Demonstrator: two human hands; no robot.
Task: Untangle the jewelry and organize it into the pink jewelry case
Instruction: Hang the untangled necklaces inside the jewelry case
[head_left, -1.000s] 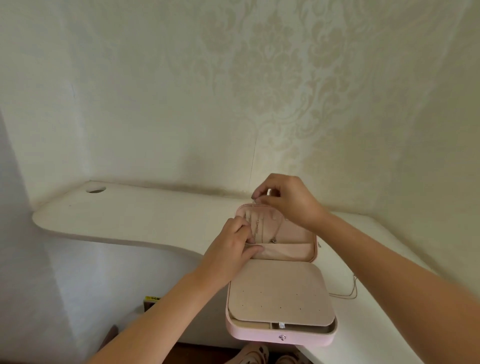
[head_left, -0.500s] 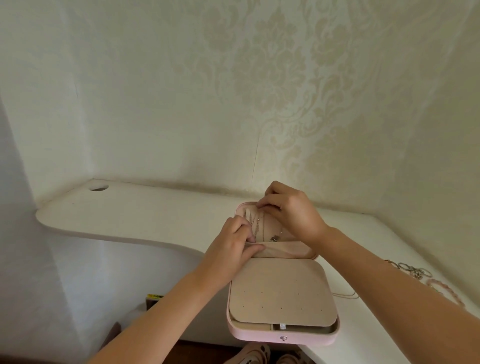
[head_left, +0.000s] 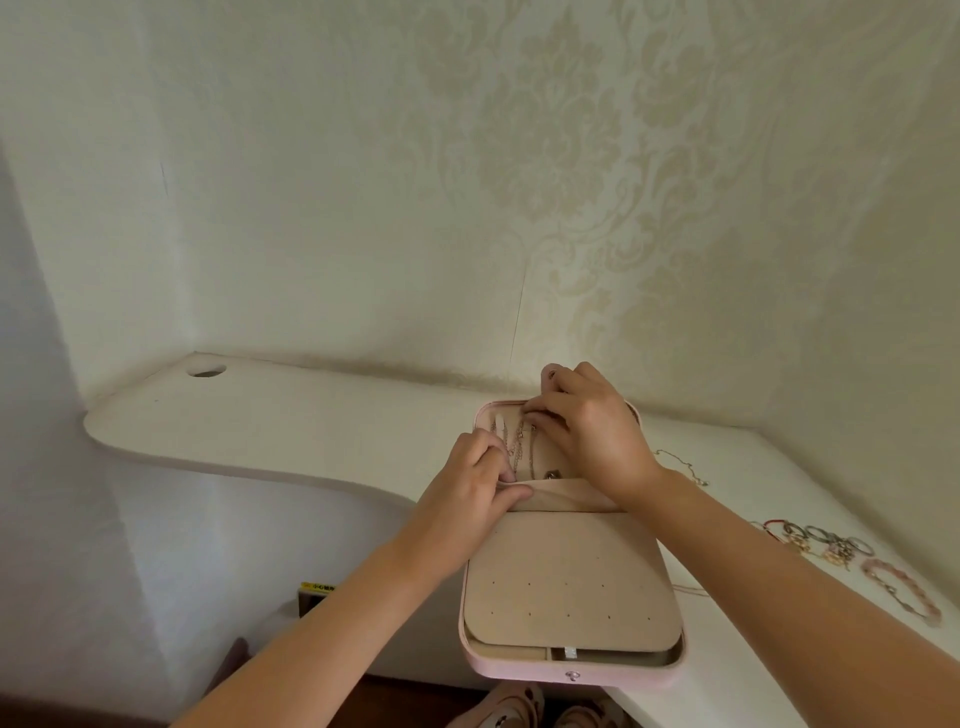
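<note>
Necklace chains (head_left: 522, 452) hang side by side inside the raised lid of the pink jewelry case (head_left: 571, 673), which lies open on the white tabletop (head_left: 311, 426) at its near edge, at 6 o'clock in the view. The left hand (head_left: 467, 499) comes in from 8 o'clock, and its fingers (head_left: 511, 493) pinch the upper edge of the soft pocket (head_left: 571, 496) at the bottom of the lid, so they are closed narrow on the fabric. The right hand (head_left: 592, 431) comes from 4 o'clock and reaches to the top of the lid, at 12 o'clock of the case. Its fingers (head_left: 540, 415) are curled tight together, it seems on the upper end of one chain, though the exact contact is too small to see. Below the lid, the beige earring panel (head_left: 566, 582) covers the base. More jewelry waits on the tabletop: a loose chain (head_left: 680, 465) at 2 o'clock from the case, and a heap of rings and bracelets (head_left: 815, 540) with a pink bead bracelet (head_left: 904, 592) at 3 o'clock. I judge that the chains are very light, limp and thin, so they slip, knot easily and can break if somebody pulls hard. It is better to take a chain with the fingertips near the clasp or the end, to lift it slowly, and to let the pendant hang free.
</note>
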